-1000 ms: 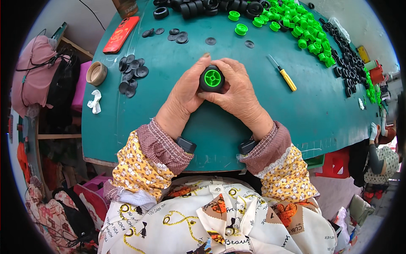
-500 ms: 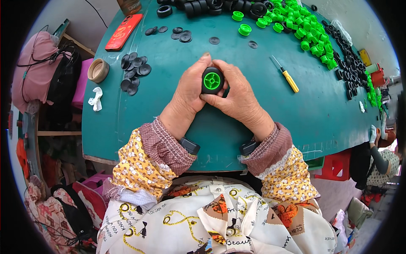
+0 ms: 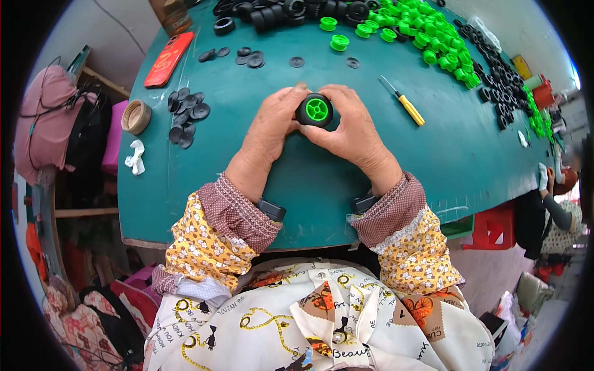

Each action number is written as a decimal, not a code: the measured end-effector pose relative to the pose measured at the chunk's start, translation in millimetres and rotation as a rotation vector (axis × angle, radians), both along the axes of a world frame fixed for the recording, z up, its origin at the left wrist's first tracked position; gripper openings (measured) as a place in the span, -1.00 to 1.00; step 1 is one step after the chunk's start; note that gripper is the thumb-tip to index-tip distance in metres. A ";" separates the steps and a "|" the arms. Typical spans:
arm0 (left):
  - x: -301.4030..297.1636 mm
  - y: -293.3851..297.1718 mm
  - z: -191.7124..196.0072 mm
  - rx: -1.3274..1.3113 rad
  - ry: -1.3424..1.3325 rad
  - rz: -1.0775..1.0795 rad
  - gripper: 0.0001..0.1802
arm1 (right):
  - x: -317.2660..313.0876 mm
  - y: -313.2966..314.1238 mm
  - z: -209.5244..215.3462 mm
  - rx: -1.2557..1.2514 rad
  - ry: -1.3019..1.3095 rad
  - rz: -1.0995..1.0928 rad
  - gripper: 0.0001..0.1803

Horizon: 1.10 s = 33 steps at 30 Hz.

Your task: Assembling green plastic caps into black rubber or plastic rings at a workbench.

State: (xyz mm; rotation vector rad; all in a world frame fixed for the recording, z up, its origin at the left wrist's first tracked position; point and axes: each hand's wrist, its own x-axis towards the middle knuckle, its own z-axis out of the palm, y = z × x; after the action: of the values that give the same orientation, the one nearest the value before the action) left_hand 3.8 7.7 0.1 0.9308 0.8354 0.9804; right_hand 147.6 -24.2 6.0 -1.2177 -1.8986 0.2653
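Note:
Between my two hands, above the green tabletop, is a small toy wheel (image 3: 317,109): a black tyre around a bright green spoked hub, its spoked face turned up toward me. My right hand (image 3: 350,127) grips it from the right, thumb along the near side and fingers over the far side. Closed against its left side is my left hand (image 3: 267,123), with the thumb at the far edge; its other fingers are partly hidden. Left of my hands lies a loose pile of black discs (image 3: 185,114). A yellow-handled screwdriver (image 3: 410,110) rests to the right.
Green wheel hubs (image 3: 442,43) are heaped at the far right, beside black tyres (image 3: 284,12) and small black rings (image 3: 501,86). A red phone (image 3: 168,60), a round brown container (image 3: 136,117) and crumpled white tissue (image 3: 135,157) lie at left. Another person's arm (image 3: 554,204) shows far right.
The wheel has tilted slightly and sits a little farther right in my right hand's grip. My left palm has drawn slightly left. The whole view has shifted a little.

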 end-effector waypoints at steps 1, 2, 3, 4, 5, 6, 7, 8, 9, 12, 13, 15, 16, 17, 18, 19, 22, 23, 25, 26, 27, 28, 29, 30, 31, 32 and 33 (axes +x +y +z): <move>-3.0 -0.1 -3.9 0.036 0.120 0.025 -0.65 | 5.4 -5.3 -0.5 -0.089 -0.018 -0.039 -0.50; -4.2 0.2 -6.2 0.045 0.113 0.003 -0.65 | 9.8 -10.1 -1.3 -0.081 -0.024 -0.061 -0.50; -5.1 0.4 -8.2 0.118 0.167 0.037 -0.68 | 14.2 -15.3 -3.5 -0.097 -0.038 -0.067 -0.49; -5.4 0.6 -8.0 0.192 0.220 0.072 -0.70 | 18.0 -20.7 -3.1 -0.114 -0.052 -0.072 -0.48; -5.8 -1.2 -3.3 0.227 0.280 0.055 -0.72 | 20.0 -26.8 -1.7 -0.201 -0.086 -0.086 -0.41; -5.2 -0.5 -6.1 0.233 0.272 0.041 -0.72 | 23.3 -31.6 -3.3 -0.196 -0.090 -0.102 -0.41; -4.1 0.9 -12.0 0.291 0.314 -0.007 -0.70 | 26.9 -35.9 -8.0 -0.187 -0.116 -0.132 -0.39; -3.1 -0.4 -11.6 0.350 0.359 -0.050 -0.68 | 29.2 -39.5 -11.1 -0.178 -0.140 -0.156 -0.37; -2.4 -2.6 -10.0 0.356 0.355 -0.056 -0.68 | 32.2 -43.0 -11.8 -0.173 -0.142 -0.164 -0.37; -0.3 -6.6 -12.2 0.430 0.511 -0.144 -0.56 | 42.5 -49.1 -18.2 -0.206 -0.193 -0.207 -0.37; 1.2 -5.0 -21.3 0.759 0.666 -0.122 -0.52 | 44.9 -49.8 -22.6 -0.186 -0.195 -0.190 -0.40; 5.1 -7.8 -19.1 1.066 0.825 -0.174 -0.45 | 47.3 -51.8 -23.7 -0.163 -0.201 -0.177 -0.44; 6.8 -7.9 -19.6 1.065 0.822 -0.173 -0.45 | 47.0 -52.0 -23.8 -0.138 -0.199 -0.185 -0.47; 7.6 -7.2 -20.8 1.081 0.839 -0.164 -0.46 | 46.2 -51.5 -24.6 -0.114 -0.197 -0.189 -0.51; 7.8 -7.0 -21.7 1.096 0.856 -0.154 -0.46 | 45.8 -50.3 -26.0 -0.118 -0.199 -0.184 -0.51; 7.2 -7.2 -22.2 1.089 0.857 -0.150 -0.46 | 45.4 -48.3 -27.8 -0.098 -0.179 -0.184 -0.53; 6.2 -8.0 -15.9 1.025 0.900 -0.197 -0.44 | 42.8 -41.6 -28.3 -0.082 -0.152 -0.192 -0.59; 6.3 -8.5 -14.8 1.033 0.926 -0.185 -0.45 | 41.3 -38.8 -27.6 -0.079 -0.142 -0.203 -0.62; 6.6 -9.0 -17.0 1.024 0.960 -0.165 -0.46 | 43.2 -32.4 -27.6 -0.098 -0.126 -0.150 -0.64; 8.6 -8.8 -18.1 1.052 0.976 -0.152 -0.46 | 47.9 -28.6 -25.6 -0.107 -0.108 -0.113 -0.66; 6.4 -9.9 -18.3 1.072 1.007 -0.133 -0.46 | 50.9 -22.9 -21.9 -0.135 -0.121 -0.065 -0.69; 4.9 -11.0 -16.4 1.052 1.028 -0.119 -0.46 | 52.2 -18.7 -15.8 -0.167 -0.145 -0.025 -0.69; 6.0 -11.1 -14.1 1.057 1.044 -0.110 -0.46 | 54.5 -14.9 -11.8 -0.181 -0.163 -0.008 -0.68; 7.0 -11.1 -13.1 1.065 1.062 -0.102 -0.46 | 55.3 -11.4 -11.1 -0.194 -0.180 0.007 -0.67; 8.3 -10.5 -14.0 1.054 1.076 -0.100 -0.46 | 54.5 -8.6 -13.9 -0.198 -0.171 0.020 -0.67; 10.1 -8.4 -15.5 1.047 1.069 -0.075 -0.48 | 54.2 -5.6 -17.5 -0.141 -0.152 0.021 -0.66; 11.0 -6.5 -16.2 1.043 1.062 -0.052 -0.50 | 53.9 -3.5 -19.9 -0.084 -0.132 0.019 -0.66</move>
State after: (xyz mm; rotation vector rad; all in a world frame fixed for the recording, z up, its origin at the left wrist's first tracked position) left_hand 14.8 1.2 -16.1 2.4803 1.1392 0.8149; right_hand 201.5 -27.6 -13.9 -1.3007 -2.0308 0.2833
